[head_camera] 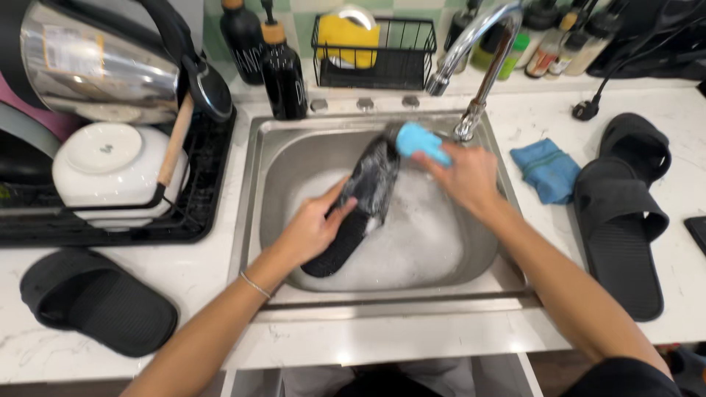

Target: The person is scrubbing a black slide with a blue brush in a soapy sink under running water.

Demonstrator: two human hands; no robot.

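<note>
Both hands are busy in the shiny metal sink (268, 158), which is full of white foam. Left hand (312, 228) is wrapped around a black rubber slipper (360, 209), wet and soapy, tilted over the suds. Right hand (467, 176) grips a light blue brush (423, 141) pressed on its toe. Three more black slippers lie on the white speckled counter (441, 338).

Seen from above, a left hand (312, 228) grips a black slipper (358, 209) over a foamy steel sink (257, 191). The right hand (465, 176) presses a blue brush (423, 141) against its wet strap. Three more black slippers lie on the white counter (412, 338).
</note>
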